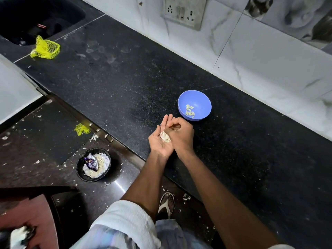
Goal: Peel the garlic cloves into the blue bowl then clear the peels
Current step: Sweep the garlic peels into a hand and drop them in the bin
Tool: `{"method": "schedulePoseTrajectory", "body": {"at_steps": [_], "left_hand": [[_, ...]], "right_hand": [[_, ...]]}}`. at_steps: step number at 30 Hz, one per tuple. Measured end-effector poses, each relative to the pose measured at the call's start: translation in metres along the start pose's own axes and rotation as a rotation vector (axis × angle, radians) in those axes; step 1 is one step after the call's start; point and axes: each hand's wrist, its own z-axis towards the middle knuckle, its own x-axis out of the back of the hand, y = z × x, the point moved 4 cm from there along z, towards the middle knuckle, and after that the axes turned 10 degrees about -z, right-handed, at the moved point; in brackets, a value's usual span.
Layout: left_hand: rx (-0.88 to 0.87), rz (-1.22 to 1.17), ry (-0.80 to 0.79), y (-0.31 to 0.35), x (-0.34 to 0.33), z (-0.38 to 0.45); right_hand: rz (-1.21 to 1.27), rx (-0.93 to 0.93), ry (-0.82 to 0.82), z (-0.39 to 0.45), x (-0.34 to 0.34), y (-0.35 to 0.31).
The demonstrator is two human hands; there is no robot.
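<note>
The left hand (159, 141) lies palm up just beside the bowl (194, 105), cupping peels (165, 137). The right hand (180, 134), fingers curled, pinches at those peels. Cloves (190, 110) lie in the bowl on the desk (125, 83).

A black speckled granite counter (125, 83) is backed by white marble-look wall tiles (260, 56) w/ a switch-and-socket plate (183, 11); a dark sink (36, 18) is set at far left, dark floor (36, 141) below.

Black speckled desk (125, 83), running along a marble-tiled wall. On it: blue bowl (194, 105) holding peeled cloves (190, 110), near the wall side; yellow net (45, 48) at the far end beside the sink (36, 18); scattered peel flecks
</note>
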Motion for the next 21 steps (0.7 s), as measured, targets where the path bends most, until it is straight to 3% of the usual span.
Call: {"method": "schedulePoseTrajectory", "body": {"at_steps": [9,13,15,18,21], "left_hand": [[-0.006,-0.014,0.033,0.016,0.019,0.001],[-0.006,-0.032,0.041,0.021,0.023,0.000],[-0.007,-0.036,0.058,0.027,0.027,-0.003],[0.001,-0.023,0.089,0.036,0.036,-0.008],[-0.003,-0.015,0.097,0.045,0.043,-0.010]], "right_hand": [[-0.216,0.243,-0.005,0.000,0.007,0.003],[-0.098,0.133,0.009,0.006,0.010,0.023],[-0.210,0.196,0.064,0.006,0.018,0.042],[-0.543,0.378,-0.011,0.009,0.018,0.082],[-0.650,0.317,-0.056,0.017,0.008,0.105]]}}
